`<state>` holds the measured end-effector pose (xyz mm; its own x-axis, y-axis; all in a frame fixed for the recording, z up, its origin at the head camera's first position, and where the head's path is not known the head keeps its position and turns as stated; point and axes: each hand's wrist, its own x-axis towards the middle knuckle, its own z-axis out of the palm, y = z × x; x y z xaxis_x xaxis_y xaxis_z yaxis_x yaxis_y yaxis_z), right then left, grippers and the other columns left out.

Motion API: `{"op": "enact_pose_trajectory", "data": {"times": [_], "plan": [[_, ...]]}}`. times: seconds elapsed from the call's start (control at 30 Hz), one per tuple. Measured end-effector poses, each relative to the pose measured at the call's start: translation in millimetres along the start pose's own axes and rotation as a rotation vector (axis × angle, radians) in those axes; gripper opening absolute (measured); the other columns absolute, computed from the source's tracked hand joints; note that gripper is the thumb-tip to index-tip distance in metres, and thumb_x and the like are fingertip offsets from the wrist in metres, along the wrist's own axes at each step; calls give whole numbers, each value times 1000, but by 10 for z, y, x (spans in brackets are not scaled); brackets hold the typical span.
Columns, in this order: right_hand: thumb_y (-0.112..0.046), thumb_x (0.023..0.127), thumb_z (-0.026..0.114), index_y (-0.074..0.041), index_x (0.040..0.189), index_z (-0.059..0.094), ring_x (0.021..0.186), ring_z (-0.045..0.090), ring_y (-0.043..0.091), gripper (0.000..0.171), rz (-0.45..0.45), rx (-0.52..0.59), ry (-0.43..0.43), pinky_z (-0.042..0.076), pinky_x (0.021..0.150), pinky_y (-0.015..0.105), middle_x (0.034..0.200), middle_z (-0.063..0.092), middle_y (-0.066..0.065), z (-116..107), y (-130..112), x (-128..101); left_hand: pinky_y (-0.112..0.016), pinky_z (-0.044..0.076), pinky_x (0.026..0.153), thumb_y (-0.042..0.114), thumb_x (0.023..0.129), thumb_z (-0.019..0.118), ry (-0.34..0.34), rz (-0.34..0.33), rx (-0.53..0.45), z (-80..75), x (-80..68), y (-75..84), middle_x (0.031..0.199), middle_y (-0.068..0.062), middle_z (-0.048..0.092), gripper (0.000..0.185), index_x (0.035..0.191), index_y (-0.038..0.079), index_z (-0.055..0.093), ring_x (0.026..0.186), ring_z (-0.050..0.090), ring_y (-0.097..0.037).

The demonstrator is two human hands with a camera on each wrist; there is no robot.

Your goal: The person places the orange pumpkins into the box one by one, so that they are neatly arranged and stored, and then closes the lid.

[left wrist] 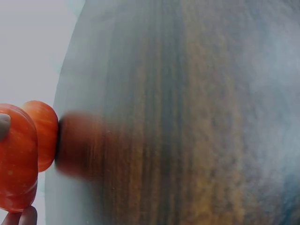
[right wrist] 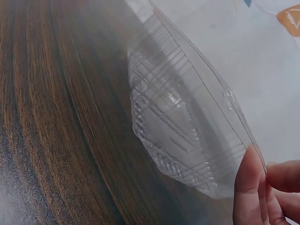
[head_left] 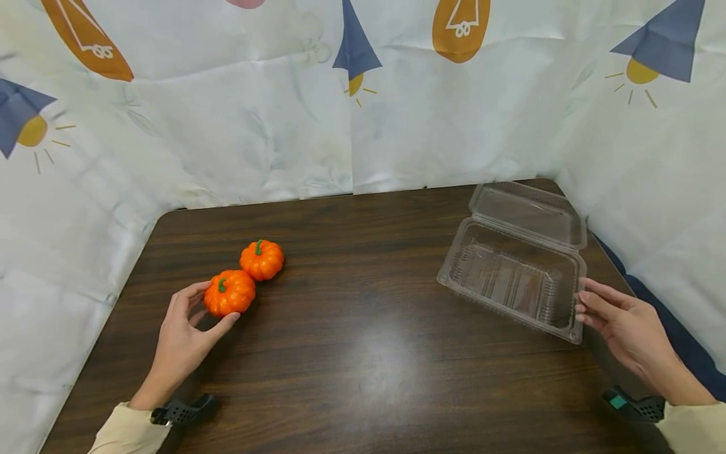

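Observation:
Two small orange toy pumpkins with green stems are on the left side of the table. My left hand holds the nearer pumpkin between thumb and fingers. Just behind it, overlapping it in the head view, sits the other pumpkin. On the right, a clear plastic clamshell container has its hinged lid folded back. My right hand pinches the container's right rim, thumb on one side and fingers on the other. In the right wrist view the container appears tilted, its ribbed base towards the table.
The dark wood-grain table has rounded far corners. A white curtain with printed lamps hangs along its back and sides. Dark blue cloth shows past the right edge. Each wrist wears a black strap.

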<state>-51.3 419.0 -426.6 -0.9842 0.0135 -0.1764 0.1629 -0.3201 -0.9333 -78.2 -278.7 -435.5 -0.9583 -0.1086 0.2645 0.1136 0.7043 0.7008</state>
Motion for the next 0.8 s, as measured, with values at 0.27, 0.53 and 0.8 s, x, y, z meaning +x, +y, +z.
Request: {"op": "enact_pose_trajectory", "data": {"times": [0.27, 0.53, 0.8], "plan": [[-2, 103, 58, -22, 122, 75, 83, 76, 10, 32, -14, 12, 27, 63, 72, 20, 101, 80, -2, 61, 5, 40, 8, 38, 91, 8, 79, 90, 27, 7, -18, -43, -6, 56, 136, -12, 45, 78, 143, -1, 46, 116, 41, 24], [-4, 103, 60, -23, 122, 75, 83, 76, 9, 32, 9, -12, 29, 63, 72, 20, 101, 80, -3, 130, -3, 99, 6, 41, 92, 4, 77, 90, 65, 3, -43, -99, 18, 127, 136, -4, 47, 78, 143, 8, 49, 117, 46, 21], [-2, 103, 59, -21, 125, 74, 83, 76, 10, 33, -13, -10, -9, 63, 72, 21, 101, 80, -2, 219, 26, 173, 5, 42, 93, -3, 76, 89, 89, 43, -87, -140, 58, 201, 135, 16, 46, 79, 144, 6, 49, 119, 50, 15]]}}
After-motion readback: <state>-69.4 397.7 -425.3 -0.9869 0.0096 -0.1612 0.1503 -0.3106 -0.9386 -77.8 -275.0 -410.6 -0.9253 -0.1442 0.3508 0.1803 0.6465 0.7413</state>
